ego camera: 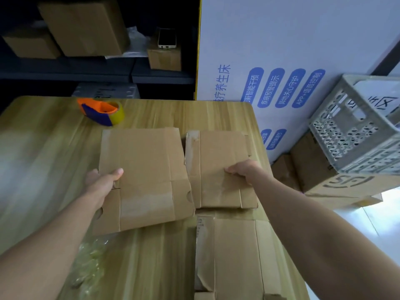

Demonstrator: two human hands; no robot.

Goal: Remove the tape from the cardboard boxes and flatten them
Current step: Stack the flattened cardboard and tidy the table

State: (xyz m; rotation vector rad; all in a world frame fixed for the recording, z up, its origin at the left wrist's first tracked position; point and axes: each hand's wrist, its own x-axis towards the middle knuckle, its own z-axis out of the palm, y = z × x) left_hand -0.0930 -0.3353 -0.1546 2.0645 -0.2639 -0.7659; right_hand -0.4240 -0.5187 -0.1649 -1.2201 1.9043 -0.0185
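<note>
Cardboard like this looks light and bendy, so hold the edges. Your left hand (101, 182) pinches the big flat box (147, 169); your right hand (244, 172) pinches the small flat box (218, 152) beside it.

Single head-worn wide-angle view, forward and down onto the wooden table (54, 159) close below
</note>
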